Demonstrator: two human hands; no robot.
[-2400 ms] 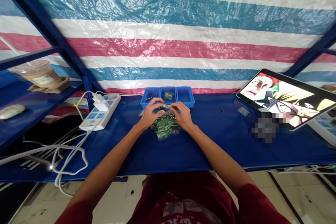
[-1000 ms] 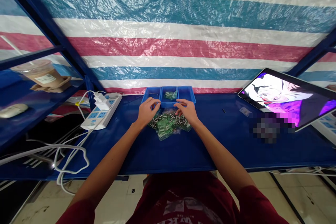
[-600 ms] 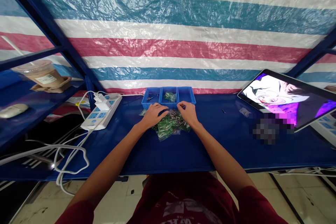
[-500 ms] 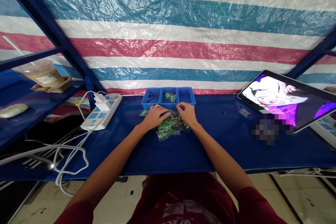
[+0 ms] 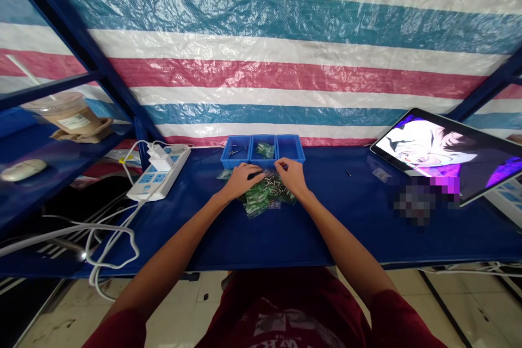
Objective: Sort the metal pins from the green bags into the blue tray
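My left hand (image 5: 242, 180) rests at the left side of a pile of green-tinted plastic bags (image 5: 258, 202), fingers stretched and the thumb apart from them. Loose small metal screws (image 5: 272, 182) lie on the bags between my two hands. At the pile's right side, my right hand (image 5: 290, 176) has its fingers curled and the fingertips together near the bins; anything in them is too small to make out. Just beyond my hands stand three joined blue bins. A few screws lie in the left bin (image 5: 237, 163), and a small bag is in the middle bin (image 5: 264, 163). Nothing shows in the right bin (image 5: 290, 147).
A white power strip (image 5: 159, 176) with plugs and cables lies to the left. On the right, a tablet (image 5: 440, 152) leans with its screen lit, near a small clear bag (image 5: 380, 175) and a single dark screw (image 5: 348, 173). A drink cup (image 5: 71, 114) and mouse (image 5: 24, 169) sit far left.
Both hands stay almost in place over the pile. My left fingers have shifted slightly; the whole view has moved by a few pixels.
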